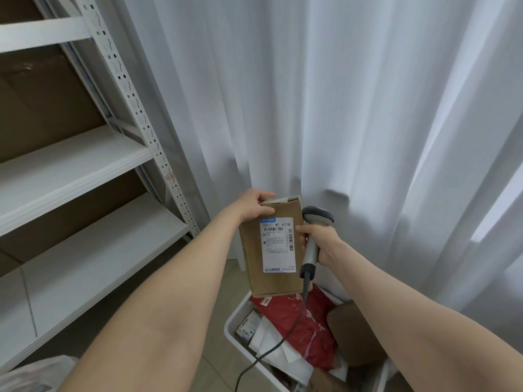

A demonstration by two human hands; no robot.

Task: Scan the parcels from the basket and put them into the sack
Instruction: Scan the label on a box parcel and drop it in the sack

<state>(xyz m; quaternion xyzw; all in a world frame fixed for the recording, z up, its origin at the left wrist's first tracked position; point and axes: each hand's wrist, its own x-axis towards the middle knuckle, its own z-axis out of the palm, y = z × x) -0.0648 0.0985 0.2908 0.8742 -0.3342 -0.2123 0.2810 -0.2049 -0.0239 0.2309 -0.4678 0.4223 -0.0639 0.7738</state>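
Note:
A brown cardboard parcel (pixel 254 264) with a white shipping label is held up above the basket. My left hand (pixel 252 206) grips its top left corner, thumb on the front face. My right hand (pixel 319 240) holds the grey handle of a barcode scanner (pixel 311 239) right beside the parcel's right edge, with its fingertips touching that edge. The scanner's cable hangs down over the white basket (pixel 240 338), which holds a red bag parcel (pixel 308 332), white bags and brown boxes. A bit of pale sack (pixel 31 374) shows at the bottom left corner.
White metal shelving (pixel 79 176) with bare shelves stands at the left, brown cardboard behind it. A white curtain (pixel 339 108) hangs across the back and right. The floor between shelf and basket is tiled.

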